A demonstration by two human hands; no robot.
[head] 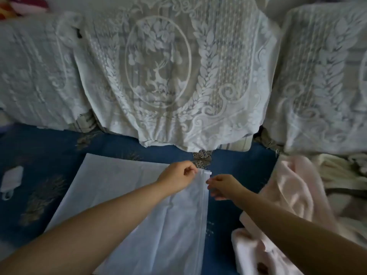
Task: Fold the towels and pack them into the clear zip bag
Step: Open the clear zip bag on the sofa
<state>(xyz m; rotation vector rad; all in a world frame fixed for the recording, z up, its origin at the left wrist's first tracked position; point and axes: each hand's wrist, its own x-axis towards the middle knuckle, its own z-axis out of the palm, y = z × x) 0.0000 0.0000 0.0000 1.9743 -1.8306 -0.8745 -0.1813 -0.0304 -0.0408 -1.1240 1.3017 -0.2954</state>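
A large clear, frosted zip bag (111, 197) lies flat on the blue sofa seat, its zip edge running along its right side. My left hand (176, 177) pinches the bag's far right corner by the zip end. My right hand (222, 186) pinches the white zip slider (207, 173) at that same corner. A rumpled pale pink towel (288, 199) lies unfolded on the seat to the right of the bag. A cream towel (335, 167) is bunched behind it at the far right.
White lace covers (168, 76) drape the sofa back cushions. The blue patterned seat cover (49, 151) spreads under everything. A small white pouch-like item (12, 180) lies at the left. A sparkly bow ornament (202, 159) sits just beyond my hands.
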